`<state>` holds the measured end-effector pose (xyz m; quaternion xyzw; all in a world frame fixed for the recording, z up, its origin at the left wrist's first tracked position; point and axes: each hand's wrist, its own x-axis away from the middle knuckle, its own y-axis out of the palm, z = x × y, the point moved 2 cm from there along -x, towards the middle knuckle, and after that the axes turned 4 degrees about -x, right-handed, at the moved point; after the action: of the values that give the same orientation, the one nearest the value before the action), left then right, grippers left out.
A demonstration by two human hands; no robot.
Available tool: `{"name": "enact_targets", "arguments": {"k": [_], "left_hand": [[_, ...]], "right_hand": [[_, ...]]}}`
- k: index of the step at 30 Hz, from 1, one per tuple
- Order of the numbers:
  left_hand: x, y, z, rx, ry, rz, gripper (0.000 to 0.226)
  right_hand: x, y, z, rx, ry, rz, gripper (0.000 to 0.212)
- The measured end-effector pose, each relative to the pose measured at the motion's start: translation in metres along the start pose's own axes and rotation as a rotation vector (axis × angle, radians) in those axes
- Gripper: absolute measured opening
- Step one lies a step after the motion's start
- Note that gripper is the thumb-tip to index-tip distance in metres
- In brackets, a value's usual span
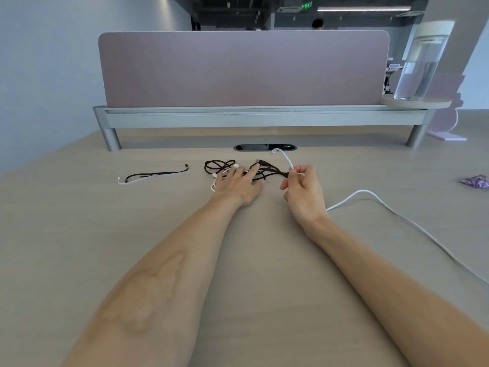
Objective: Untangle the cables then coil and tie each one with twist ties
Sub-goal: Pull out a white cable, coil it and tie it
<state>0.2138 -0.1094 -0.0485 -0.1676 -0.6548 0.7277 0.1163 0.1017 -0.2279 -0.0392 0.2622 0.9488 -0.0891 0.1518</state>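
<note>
Our left hand (238,185) lies palm down with its fingers straight and spread, pressing on the tangle of black cable (219,165) in the middle of the desk (79,234). It covers the tangle's centre, so we cannot trace how the strands cross beneath it. A pale loop (213,187) shows beside that hand, and we cannot tell which cable it belongs to. Our right hand (304,192), just beside the left but apart from it, pinches the white cable (287,160) between thumb and forefinger, with the other fingers curled in. The cable's short free end arcs up and away from the fingers, and its plug is too blurred to identify. More white cable emerges by the right wrist, curves over the desk and runs off the frame's right edge, so its far end is cut off. The hand hides the join, so we cannot be sure it is the same cable. Left of the tangle and well apart from it lie the twist ties (156,174), thin black and pale strips bunched too closely to count. Beyond the hands we see a dark cable port (265,147) set in the desk, then a divider panel (243,70). At its right end a clear bottle (420,62) stands on a small shelf. A purple wrapper (475,181) lies at the right edge, partly cut off.
</note>
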Motion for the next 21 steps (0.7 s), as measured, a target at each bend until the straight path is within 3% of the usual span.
{"name": "enact_targets", "arguments": {"k": [4,7,9,12,17,21], "left_hand": [[0.005,-0.004,0.009,0.062,-0.058,0.27,0.067],[0.037,-0.011,0.011,0.246,0.172,0.54,0.055],[0.057,-0.013,0.007,0.518,0.265,0.505,0.048],[0.082,-0.018,0.001,0.843,0.225,0.369,0.035],[0.104,-0.022,-0.01,1.096,0.111,0.304,0.028],[0.106,-0.024,-0.015,1.317,-0.042,0.197,0.036]], "right_hand": [[0.0,-0.002,0.001,0.085,-0.036,-0.006,0.011],[0.002,-0.003,-0.003,0.115,-0.071,-0.007,0.013],[0.007,-0.003,-0.01,0.14,-0.113,-0.015,0.013],[0.018,0.002,-0.019,0.204,-0.189,-0.043,0.012],[0.031,0.012,-0.029,0.245,-0.306,-0.037,0.011],[0.034,0.024,-0.032,0.175,-0.218,-0.036,0.007]]}}
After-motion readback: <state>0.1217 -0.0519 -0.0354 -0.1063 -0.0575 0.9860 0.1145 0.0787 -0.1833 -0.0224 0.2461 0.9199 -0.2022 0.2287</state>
